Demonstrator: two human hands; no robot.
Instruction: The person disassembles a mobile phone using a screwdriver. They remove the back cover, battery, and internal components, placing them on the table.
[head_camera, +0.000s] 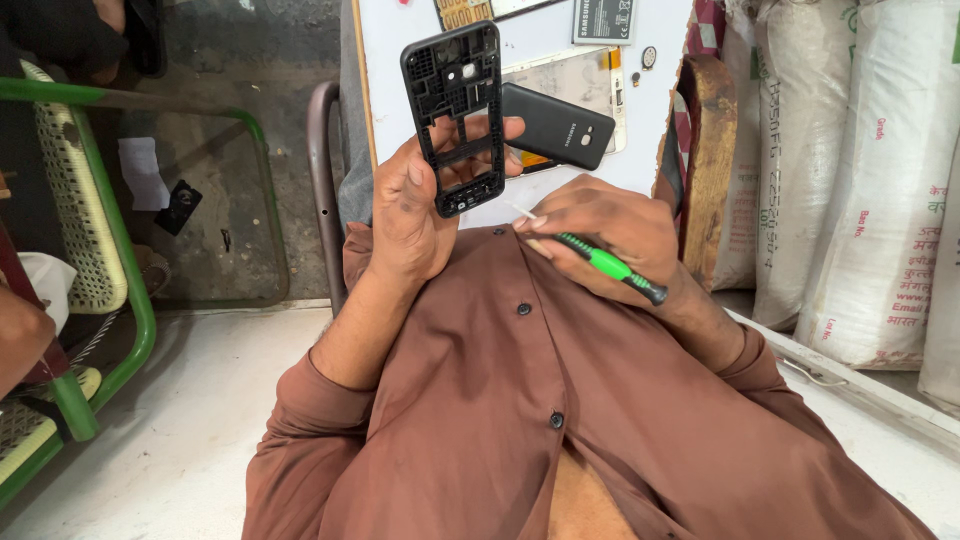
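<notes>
Brown shirt (520, 400) fills the lower part of the head view, nearest the lens. Above it the left hand (420, 215) is closed around a black plastic phone frame (455, 115), thumb across one long edge and fingers behind, holding it upright over the white counter (400, 60). Thin, hollowed out and light, the frame looks likely to flex or crack if squeezed mid-span; its outer rails seem the safest grip. The right hand (610, 230) is curled shut on a green-handled screwdriver (605, 265), tip just beside the frame's lower end. A black phone back cover (555, 125) lies on the counter behind.
</notes>
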